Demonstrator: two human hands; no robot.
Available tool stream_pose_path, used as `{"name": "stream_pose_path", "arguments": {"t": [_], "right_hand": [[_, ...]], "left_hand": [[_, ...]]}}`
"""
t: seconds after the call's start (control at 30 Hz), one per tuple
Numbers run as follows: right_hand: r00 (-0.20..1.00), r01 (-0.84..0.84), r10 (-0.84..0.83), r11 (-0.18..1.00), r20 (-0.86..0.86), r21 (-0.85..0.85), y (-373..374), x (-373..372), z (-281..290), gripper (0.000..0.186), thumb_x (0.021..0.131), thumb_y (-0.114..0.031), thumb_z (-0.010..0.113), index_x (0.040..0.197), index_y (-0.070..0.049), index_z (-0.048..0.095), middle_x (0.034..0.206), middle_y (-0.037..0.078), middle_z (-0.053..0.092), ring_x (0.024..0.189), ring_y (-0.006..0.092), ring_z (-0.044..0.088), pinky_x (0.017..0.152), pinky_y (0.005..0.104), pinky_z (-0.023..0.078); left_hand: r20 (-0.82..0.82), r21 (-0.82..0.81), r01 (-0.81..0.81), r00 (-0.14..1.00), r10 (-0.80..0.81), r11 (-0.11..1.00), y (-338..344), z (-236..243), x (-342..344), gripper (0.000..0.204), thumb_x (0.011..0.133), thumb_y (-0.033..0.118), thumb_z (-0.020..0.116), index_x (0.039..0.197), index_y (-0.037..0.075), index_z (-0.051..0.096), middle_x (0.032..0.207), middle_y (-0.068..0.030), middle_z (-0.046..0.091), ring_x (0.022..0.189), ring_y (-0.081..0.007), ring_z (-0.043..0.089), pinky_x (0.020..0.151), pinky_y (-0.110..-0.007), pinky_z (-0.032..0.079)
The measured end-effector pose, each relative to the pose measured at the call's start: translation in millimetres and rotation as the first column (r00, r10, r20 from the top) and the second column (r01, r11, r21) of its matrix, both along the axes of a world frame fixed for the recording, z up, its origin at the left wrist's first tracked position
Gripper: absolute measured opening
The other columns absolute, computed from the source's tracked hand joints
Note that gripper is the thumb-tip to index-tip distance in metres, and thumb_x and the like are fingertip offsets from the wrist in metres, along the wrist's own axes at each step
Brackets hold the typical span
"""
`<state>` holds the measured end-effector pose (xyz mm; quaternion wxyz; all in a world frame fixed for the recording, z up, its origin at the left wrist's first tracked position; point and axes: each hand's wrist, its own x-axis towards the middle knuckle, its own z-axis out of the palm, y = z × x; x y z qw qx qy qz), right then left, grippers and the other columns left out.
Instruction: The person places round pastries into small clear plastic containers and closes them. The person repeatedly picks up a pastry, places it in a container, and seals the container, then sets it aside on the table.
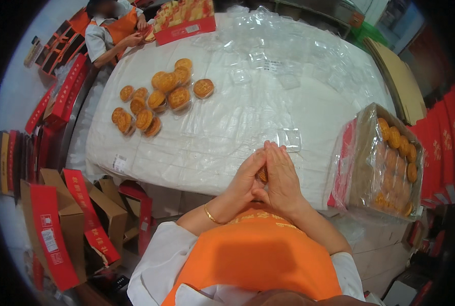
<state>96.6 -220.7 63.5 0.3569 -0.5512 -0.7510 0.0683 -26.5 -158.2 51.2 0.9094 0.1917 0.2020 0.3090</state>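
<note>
"Where's there room on the bench [232, 122]?"

"Through the middle, between the piled cakes [159, 100] on the left and the carton [359, 166] at the right edge. Clear trays [283, 46] crowd the far side."

"And the hands?"

"Left hand [247, 176] and right hand [282, 176] are pressed together at the near edge, closed around one cake [262, 174]. It's mostly hidden, just a brown bit between them. A small tray [291, 139] lies by the fingertips."

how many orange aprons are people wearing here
2. One apron is on the camera wearer, below their left hand and right hand; the other apron is on the co-worker at upper left. Others could be hidden.
</note>
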Motion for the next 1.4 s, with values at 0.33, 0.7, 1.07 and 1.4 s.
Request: {"name": "stream_pose_path", "arguments": {"t": [0.33, 0.7, 1.07, 1.4], "right_hand": [[0.918, -0.112, 0.094, 0.993, -0.385, -0.023, 11, 2, -1, 0.080, 0.089, -0.014, 0.063, 0.155, 0.002, 0.020, 0.151, 0.025, 0.041, 0.139, 0.0394, 0.042, 0.116, 0.0473, 0.030], [0.946, -0.138, 0.084, 0.978, -0.313, -0.155, -4, 4, 2, 0.048, 0.085, -0.003, 0.066, 0.132, -0.002, 0.057, 0.137, 0.017, 0.055, 0.125, 0.0348, 0.053, 0.106, 0.0425, 0.042], [0.957, 0.217, -0.217, 0.976, -0.192, -0.023, -13, 39, -15, 0.037, 0.080, 0.002, 0.069, 0.116, -0.004, 0.066, 0.110, 0.013, 0.068, 0.103, 0.0335, 0.063, 0.087, 0.0417, 0.050], [0.935, 0.334, -0.355, 0.870, -0.009, 0.362, -54, 86, 68, 0.027, 0.076, 0.002, 0.070, 0.101, -0.007, 0.069, 0.098, 0.012, 0.067, 0.089, 0.0338, 0.064, 0.079, 0.0431, 0.050]], "left_hand": [[-0.208, 0.303, -0.289, 0.910, 0.359, 0.908, 70, -46, -72, 0.036, 0.095, 0.006, 0.054, 0.129, -0.005, 0.055, 0.122, -0.0137, 0.064, 0.111, -0.0235, 0.064, 0.098, -0.038, 0.054], [-0.325, 0.945, -0.123, -0.254, 0.911, 0.303, 173, -124, -149, 0.042, 0.094, 0.011, 0.063, 0.130, -0.004, 0.050, 0.130, -0.0221, 0.054, 0.123, -0.0375, 0.052, 0.105, -0.043, 0.041], [-0.114, 0.989, 0.088, -0.026, 0.993, 0.115, 119, -45, -89, 0.043, 0.090, 0.008, 0.063, 0.130, -0.001, 0.054, 0.127, -0.0197, 0.054, 0.118, -0.0389, 0.052, 0.104, -0.047, 0.040], [-0.333, 0.759, 0.624, 0.616, 0.714, -0.186, 86, -86, 81, 0.066, 0.083, 0.021, 0.074, 0.140, 0.000, 0.048, 0.139, -0.0247, 0.051, 0.133, -0.0419, 0.043, 0.110, -0.053, 0.031]]}}
